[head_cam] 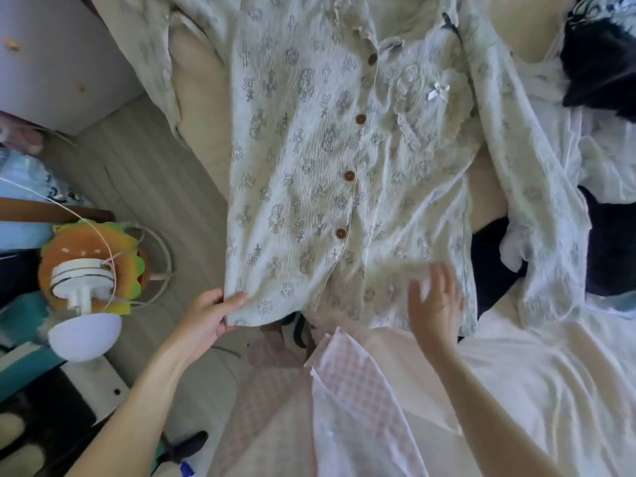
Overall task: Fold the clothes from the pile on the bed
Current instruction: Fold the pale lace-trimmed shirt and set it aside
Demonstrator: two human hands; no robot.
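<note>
While the printed button-up shirt (330,160) is lying face up and spread along the bed (199,108), I am pinching its lower left hem corner with my left hand (210,315), and my right hand (435,301) is hovering blurred over the lower right hem, fingers spread, gripping nothing. I am judging this as the laying-flat step, with folding not yet begun. Next I am needing the hem pulled taut and the sleeves brought inward. I am finding no readable brand, label or writing anywhere.
</note>
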